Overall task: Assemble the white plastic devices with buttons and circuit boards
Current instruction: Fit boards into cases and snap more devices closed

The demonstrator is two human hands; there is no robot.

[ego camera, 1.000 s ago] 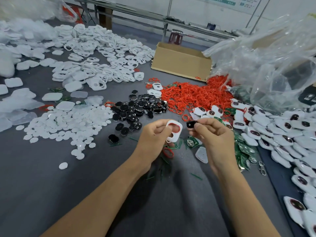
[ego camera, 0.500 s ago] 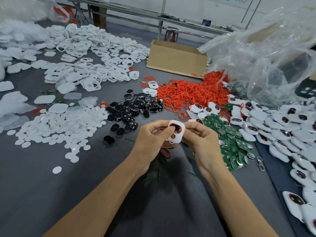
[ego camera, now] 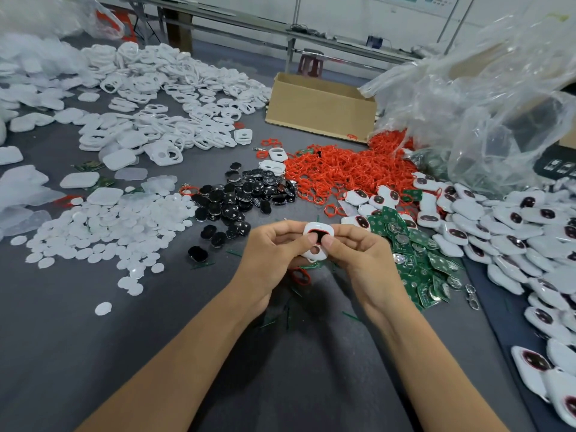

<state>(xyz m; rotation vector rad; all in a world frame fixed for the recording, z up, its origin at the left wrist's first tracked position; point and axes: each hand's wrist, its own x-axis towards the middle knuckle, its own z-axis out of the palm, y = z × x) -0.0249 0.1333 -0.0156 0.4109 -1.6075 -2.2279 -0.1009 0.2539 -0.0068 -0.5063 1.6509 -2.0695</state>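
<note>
Two bare forearms rise from the bottom edge of the frame and meet at its centre. There the left hand (ego camera: 274,254) and the right hand (ego camera: 364,260) together pinch one white shell (ego camera: 321,227) over the grey tabletop (ego camera: 93,353). Both hands are clamped on it: the thumbs press side by side on its face, tips almost touching, while the curled fingers close in behind. The wrists angle inward, knuckles turned outward to either side. A black button (ego camera: 318,236) sits in the shell's upper opening, edged in red, and a small round hole shows lower down between the thumbs.

Parts lie heaped around the hands. A pile of loose black buttons (ego camera: 246,194) lies just above them, with a spread of white discs (ego camera: 103,226) to the left and a tangle of red rings (ego camera: 343,169) at upper centre. Green circuit boards (ego camera: 414,254) lie just right of the right hand. Beyond them, finished white devices (ego camera: 514,232) run down the right edge. Empty white frames (ego camera: 162,98) cover the upper left, a cardboard box (ego camera: 321,107) stands at top centre, and a clear plastic bag (ego camera: 483,98) billows at upper right.
</note>
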